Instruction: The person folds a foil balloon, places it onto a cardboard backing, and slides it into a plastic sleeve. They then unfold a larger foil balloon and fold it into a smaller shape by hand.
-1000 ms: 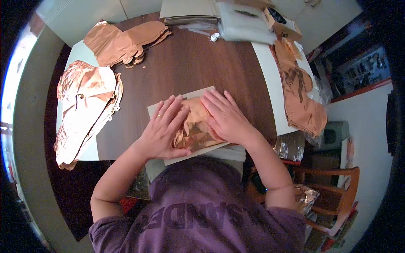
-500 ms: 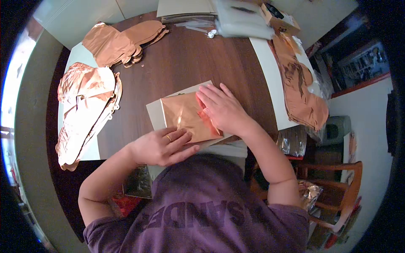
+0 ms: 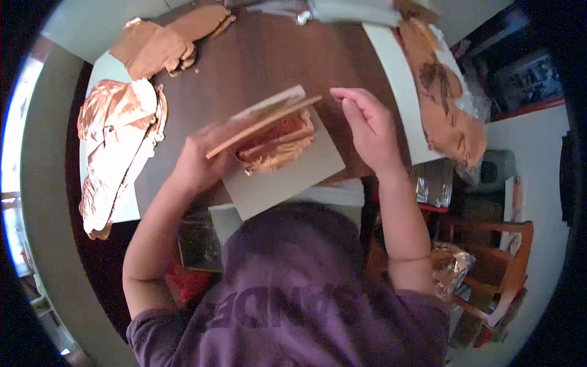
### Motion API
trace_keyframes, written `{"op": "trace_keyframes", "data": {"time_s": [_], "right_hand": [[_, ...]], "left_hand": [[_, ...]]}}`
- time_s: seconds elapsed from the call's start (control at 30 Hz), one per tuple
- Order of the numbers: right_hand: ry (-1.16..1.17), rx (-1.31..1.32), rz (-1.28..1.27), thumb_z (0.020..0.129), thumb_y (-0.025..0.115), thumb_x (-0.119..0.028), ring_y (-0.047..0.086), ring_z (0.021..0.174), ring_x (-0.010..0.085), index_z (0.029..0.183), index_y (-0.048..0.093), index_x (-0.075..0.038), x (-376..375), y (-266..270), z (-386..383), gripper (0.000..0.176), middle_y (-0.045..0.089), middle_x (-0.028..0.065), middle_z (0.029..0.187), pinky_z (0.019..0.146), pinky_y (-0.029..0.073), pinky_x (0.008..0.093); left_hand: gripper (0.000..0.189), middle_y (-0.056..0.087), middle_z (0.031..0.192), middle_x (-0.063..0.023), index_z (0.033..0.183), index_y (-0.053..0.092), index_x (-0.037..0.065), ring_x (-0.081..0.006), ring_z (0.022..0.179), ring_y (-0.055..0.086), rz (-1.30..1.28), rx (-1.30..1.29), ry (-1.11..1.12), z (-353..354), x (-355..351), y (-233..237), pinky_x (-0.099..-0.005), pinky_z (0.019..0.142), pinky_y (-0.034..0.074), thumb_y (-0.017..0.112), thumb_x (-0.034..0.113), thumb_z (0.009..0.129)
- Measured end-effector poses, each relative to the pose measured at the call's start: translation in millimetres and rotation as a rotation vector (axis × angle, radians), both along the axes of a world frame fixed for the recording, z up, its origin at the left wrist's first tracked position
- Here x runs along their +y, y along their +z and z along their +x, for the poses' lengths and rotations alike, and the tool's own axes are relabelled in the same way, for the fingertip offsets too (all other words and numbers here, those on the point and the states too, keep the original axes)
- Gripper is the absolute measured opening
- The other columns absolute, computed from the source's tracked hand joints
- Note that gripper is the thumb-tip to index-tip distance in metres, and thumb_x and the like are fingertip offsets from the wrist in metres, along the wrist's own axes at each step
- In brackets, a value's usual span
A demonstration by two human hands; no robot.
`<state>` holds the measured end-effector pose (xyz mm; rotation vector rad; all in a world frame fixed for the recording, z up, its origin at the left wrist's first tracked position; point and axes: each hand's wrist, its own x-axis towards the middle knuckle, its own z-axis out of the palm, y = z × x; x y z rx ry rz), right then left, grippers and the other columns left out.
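Observation:
A flat folded packet of copper-coloured foil (image 3: 278, 154) is tipped up on edge over a pale card sheet (image 3: 293, 183). Its far side rises as a thin straight edge, and crumpled folds hang on the side towards me. My left hand (image 3: 202, 156) grips the packet at its left end; motion blurs it, and the fingers are partly hidden behind the packet. Apart from the packet, to its right, my right hand (image 3: 370, 128) is raised with nothing in it. Its fingers are loosely bent, and the thumb lies near the index finger.
Flat copper foil shapes lie in stacks at the far left (image 3: 150, 46), left (image 3: 116, 128) and right (image 3: 443, 98) of the brown table (image 3: 257, 61). Clear plastic (image 3: 354, 11) lies at the back edge. A wooden chair (image 3: 520, 257) stands at the lower right.
The foil packet was flat on the card under both hands; now it is tipped up in my left hand. My right hand has come off it to the right. The view has shifted slightly.

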<state>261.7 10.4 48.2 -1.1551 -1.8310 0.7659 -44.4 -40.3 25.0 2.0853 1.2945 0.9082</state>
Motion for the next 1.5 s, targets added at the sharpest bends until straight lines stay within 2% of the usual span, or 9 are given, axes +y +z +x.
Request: {"op": "trace_keyframes", "data": {"time_s": [0.03,0.1,0.17,0.33,0.47,1.07,1.27,1.37,1.5], "right_hand": [[-0.051,-0.036,0.086,0.095,0.059,-0.013,0.067,0.092,0.031,0.106,0.067,0.001,-9,-1,0,0.02,0.069,0.0153,0.1,0.086,0.051,0.0408],[-0.048,-0.186,0.164,0.092,0.062,-0.012,0.066,0.089,0.031,0.105,0.068,-0.001,-30,-8,-3,0.018,0.069,0.0146,0.099,0.083,0.051,0.0409],[-0.019,-0.305,0.257,0.087,0.065,-0.013,0.064,0.09,0.031,0.103,0.069,-0.004,-48,-17,-11,0.019,0.068,0.0136,0.101,0.083,0.049,0.0441],[-0.027,-0.476,0.354,0.086,0.066,-0.02,0.057,0.115,0.0332,0.116,0.064,-0.002,-63,-41,-50,0.035,0.063,0.0154,0.121,0.102,0.039,0.0495],[0.032,-0.647,0.37,0.087,0.065,-0.025,0.051,0.126,0.034,0.122,0.062,-0.001,-61,-51,-60,0.044,0.059,0.016,0.13,0.111,0.032,0.0519],[0.325,-0.441,0.351,0.084,0.066,-0.017,0.056,0.122,0.0293,0.119,0.064,-0.003,-42,-42,-48,0.038,0.062,0.0136,0.126,0.115,0.033,0.0484],[0.257,-0.399,0.384,0.083,0.068,-0.013,0.057,0.118,0.0267,0.114,0.066,-0.002,-38,-48,-49,0.033,0.063,0.0129,0.12,0.111,0.038,0.0476],[0.322,-0.41,0.343,0.082,0.069,-0.012,0.056,0.118,0.0298,0.115,0.065,-0.001,-38,-46,-47,0.034,0.062,0.0135,0.123,0.109,0.04,0.0469],[0.192,-0.417,0.397,0.081,0.068,-0.011,0.054,0.119,0.035,0.115,0.065,-0.001,-40,-51,-49,0.035,0.059,0.0158,0.127,0.106,0.042,0.0475]], "left_hand": [[0.025,0.067,0.101,-0.015,0.114,0.066,0.002,-0.0267,0.091,0.062,-0.019,-0.011,0.024,-1,0,-3,-0.0363,0.081,0.051,0.062,0.003,0.089],[0.015,0.066,0.09,-0.0087,0.107,0.066,-0.002,-0.0146,0.08,0.059,-0.028,0.019,0.062,2,-2,2,-0.0303,0.072,0.049,0.061,0.006,0.096],[0.016,0.066,0.093,-0.0107,0.108,0.066,-0.003,-0.016,0.08,0.06,-0.021,0.032,0.07,10,-3,12,-0.0299,0.071,0.049,0.061,0.005,0.095],[0.024,0.067,0.108,-0.0164,0.117,0.064,-0.003,-0.0212,0.091,0.064,-0.116,0.017,0.023,12,0,20,-0.0301,0.079,0.05,0.058,0.001,0.094],[0.036,0.066,0.099,-0.0184,0.124,0.063,0.001,-0.03,0.085,0.066,0.048,-0.052,-0.022,13,5,7,-0.0353,0.077,0.053,0.058,-0.003,0.089],[0.049,0.066,0.099,-0.0178,0.13,0.061,0.004,-0.0302,0.082,0.064,0.026,-0.038,-0.046,11,6,13,-0.0354,0.076,0.052,0.054,-0.01,0.083],[0.048,0.065,0.096,-0.0171,0.13,0.061,0.004,-0.0292,0.079,0.064,0.061,-0.048,-0.057,10,6,8,-0.0355,0.073,0.053,0.054,-0.009,0.085],[0.046,0.065,0.097,-0.0169,0.13,0.061,0.005,-0.0295,0.082,0.066,0.037,-0.055,-0.045,11,6,9,-0.0355,0.074,0.053,0.056,-0.008,0.086],[0.043,0.067,0.102,-0.0173,0.128,0.062,0.004,-0.031,0.086,0.068,0.036,-0.06,-0.047,12,5,11,-0.0357,0.076,0.054,0.058,-0.007,0.086]]}}
